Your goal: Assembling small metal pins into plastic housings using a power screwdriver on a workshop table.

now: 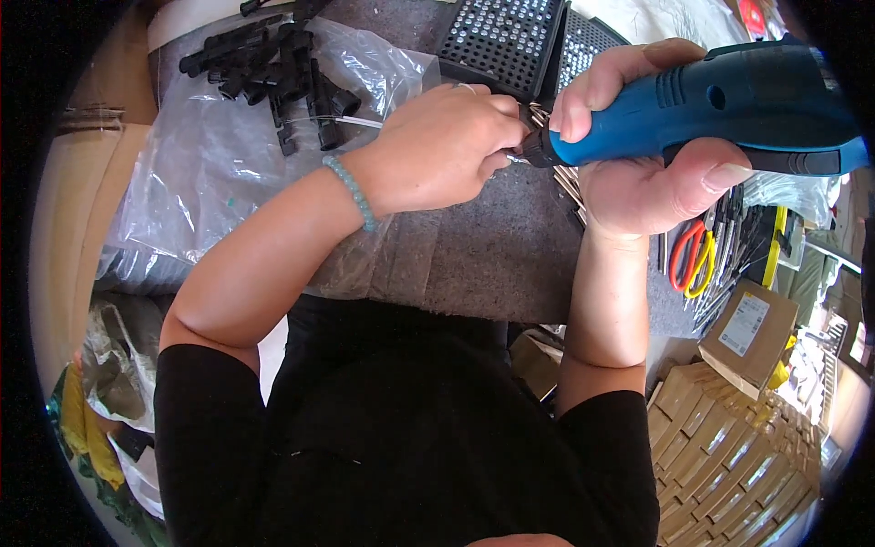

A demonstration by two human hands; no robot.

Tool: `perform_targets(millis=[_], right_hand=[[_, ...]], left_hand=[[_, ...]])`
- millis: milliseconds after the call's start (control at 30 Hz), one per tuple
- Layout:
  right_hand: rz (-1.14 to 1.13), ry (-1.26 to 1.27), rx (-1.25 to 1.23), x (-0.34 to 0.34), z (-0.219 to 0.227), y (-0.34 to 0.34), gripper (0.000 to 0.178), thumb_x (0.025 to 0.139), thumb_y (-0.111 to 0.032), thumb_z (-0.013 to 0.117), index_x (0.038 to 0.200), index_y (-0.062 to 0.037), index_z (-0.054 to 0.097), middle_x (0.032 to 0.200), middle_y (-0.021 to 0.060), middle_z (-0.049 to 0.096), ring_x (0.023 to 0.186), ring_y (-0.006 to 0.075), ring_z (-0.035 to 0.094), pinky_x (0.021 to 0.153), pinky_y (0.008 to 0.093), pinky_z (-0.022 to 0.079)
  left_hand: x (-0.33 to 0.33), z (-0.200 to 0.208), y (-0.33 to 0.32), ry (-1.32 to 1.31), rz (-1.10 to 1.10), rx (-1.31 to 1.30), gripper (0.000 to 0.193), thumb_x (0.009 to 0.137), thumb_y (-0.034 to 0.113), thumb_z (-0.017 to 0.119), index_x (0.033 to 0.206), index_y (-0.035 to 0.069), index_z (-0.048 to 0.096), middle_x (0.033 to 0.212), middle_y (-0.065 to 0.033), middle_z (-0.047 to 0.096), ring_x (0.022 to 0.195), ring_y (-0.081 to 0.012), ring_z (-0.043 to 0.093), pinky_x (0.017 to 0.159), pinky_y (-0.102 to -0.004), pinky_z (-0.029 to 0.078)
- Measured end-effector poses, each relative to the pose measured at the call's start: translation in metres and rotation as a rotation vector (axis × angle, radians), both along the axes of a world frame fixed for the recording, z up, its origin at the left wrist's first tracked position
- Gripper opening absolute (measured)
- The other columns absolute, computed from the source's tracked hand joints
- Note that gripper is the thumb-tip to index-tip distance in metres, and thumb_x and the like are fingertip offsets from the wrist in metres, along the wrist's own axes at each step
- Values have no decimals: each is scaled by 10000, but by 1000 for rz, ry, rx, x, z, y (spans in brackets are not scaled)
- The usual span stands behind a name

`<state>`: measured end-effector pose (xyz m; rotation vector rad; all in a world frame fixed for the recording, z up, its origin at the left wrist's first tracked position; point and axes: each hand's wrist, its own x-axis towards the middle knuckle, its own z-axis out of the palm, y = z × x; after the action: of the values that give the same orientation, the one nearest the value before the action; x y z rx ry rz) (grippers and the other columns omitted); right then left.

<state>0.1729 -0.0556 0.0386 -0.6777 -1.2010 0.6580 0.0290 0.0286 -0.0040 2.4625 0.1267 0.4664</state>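
Note:
My right hand (638,193) is wrapped round a blue electric screwdriver (674,98), held sideways above the table. The tool's dark nose (540,148) points left, and its metal tip meets the closed fingers of my left hand (437,146). Whatever those fingers pinch is mostly hidden by the hand itself. A thin white rod with a fine wire end (358,121) sticks out behind my left wrist; whether the hand holds it I cannot tell. Farther left, black tubular parts (273,73) lie heaped on clear plastic film (200,173).
At the back stands a black perforated tray (497,41) filled with small silvery pieces. Thin brass-coloured rods (567,182) lie under the screwdriver. Right of them are red- and yellow-handled pliers (697,260) and slim metal tools. A cardboard box (749,337) and stacked cartons (729,447) stand lower right.

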Motion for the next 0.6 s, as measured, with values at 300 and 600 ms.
perform_targets(millis=[300,600], right_hand=[[5,-15,12,4,-4,1,858,741,-804,455,1224,-95,436,788,99,561,604,192,575,554,303,492],[20,-7,-9,4,-7,1,869,724,-808,474,1229,-101,442,779,95,560,601,182,574,549,288,490]], left_hand=[[-1,5,1,51,-13,25,95,778,66,623,869,67,650,932,-59,614,931,-278,576,830,-406,465],[0,3,0,9,-3,58,100,782,72,617,875,58,652,942,-69,623,932,-277,583,840,-399,466]])
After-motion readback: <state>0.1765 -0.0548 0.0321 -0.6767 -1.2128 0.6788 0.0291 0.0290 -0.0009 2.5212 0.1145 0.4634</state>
